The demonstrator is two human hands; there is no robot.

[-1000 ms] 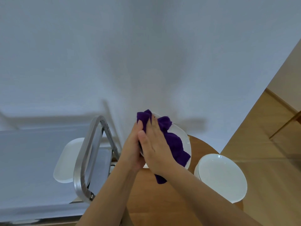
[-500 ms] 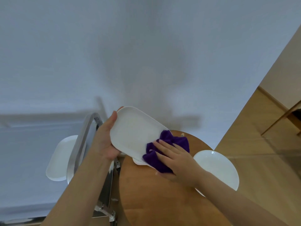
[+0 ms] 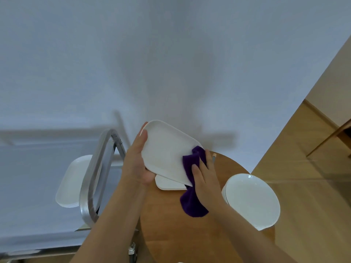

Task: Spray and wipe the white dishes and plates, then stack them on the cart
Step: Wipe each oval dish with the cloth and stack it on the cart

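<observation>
My left hand [image 3: 137, 160] grips the left edge of a white rectangular dish [image 3: 165, 150], held tilted above the round wooden table [image 3: 180, 230]. With its fingers laid over a purple cloth [image 3: 191, 186], my right hand [image 3: 204, 179] presses it against the dish's lower right corner, and the cloth's tail hangs down below. Another white rectangular dish [image 3: 169, 184] lies flat on the table under the held one. A stack of round white plates [image 3: 251, 198] sits at the table's right edge. On the cart [image 3: 91, 179] to the left lies a white rectangular dish [image 3: 71, 183].
The cart's metal handle loop stands between the table and the cart's shelf. A white wall fills the background. Wooden floor and a wooden furniture leg [image 3: 330, 139] show at right. A small capped item [image 3: 214, 156] peeks out behind my right hand.
The dish has turned from facing away, cloth draped over it, to facing me. My right hand moved the cloth down to the lower right corner, sliding slightly lower since the last frame.
</observation>
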